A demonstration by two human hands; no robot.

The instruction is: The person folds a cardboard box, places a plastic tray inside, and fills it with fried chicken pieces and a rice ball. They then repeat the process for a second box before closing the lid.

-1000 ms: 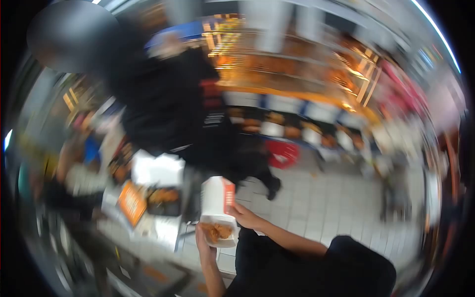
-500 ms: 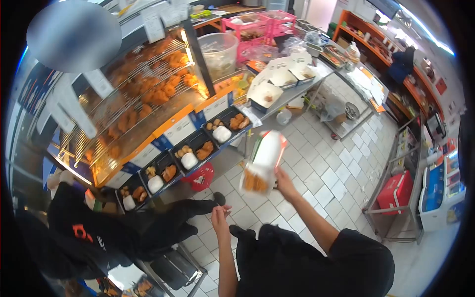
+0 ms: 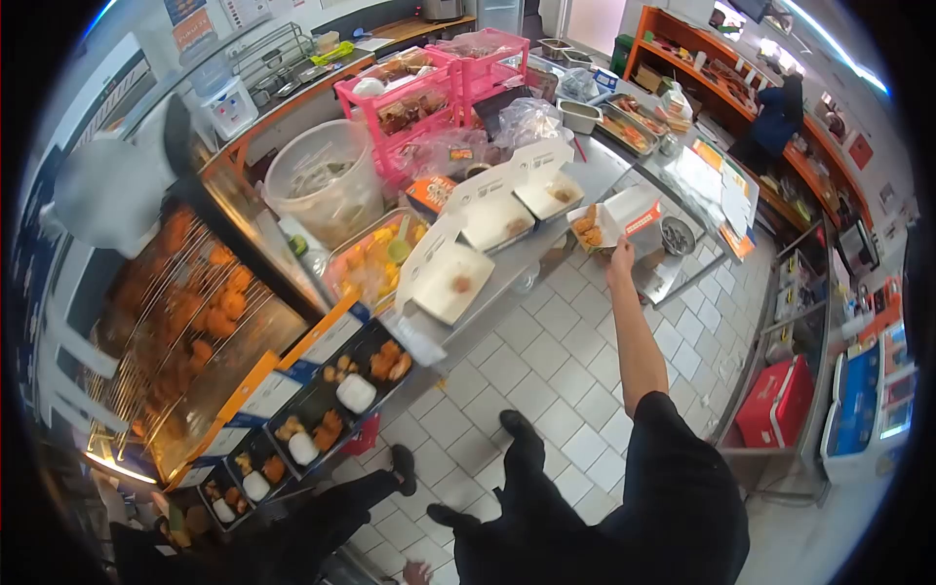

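My right hand (image 3: 622, 255) is closed on the edge of an open takeaway box (image 3: 636, 207). Pieces of fried chicken (image 3: 587, 226) lie inside it. The box is held out near the far end of the steel counter. Only part of my left hand (image 3: 417, 573) shows at the bottom edge; its fingers look apart, with nothing visible in them. On the counter to the left of the held box stand three open white boxes, the nearest box (image 3: 450, 281) holding a small brown lump.
Black meal trays (image 3: 369, 363) with rice and chicken line the front of a fried-chicken display (image 3: 185, 312). Behind the boxes are a plastic bucket (image 3: 327, 185) and pink crates (image 3: 400, 107). A co-worker's dark-clad leg (image 3: 361, 502) is at lower left; another person (image 3: 770, 117) stands far right.
My right hand has carried the chicken box forward and right, toward the counter's far end. My left hand has dropped to the bottom edge. The view has shifted toward the counter.
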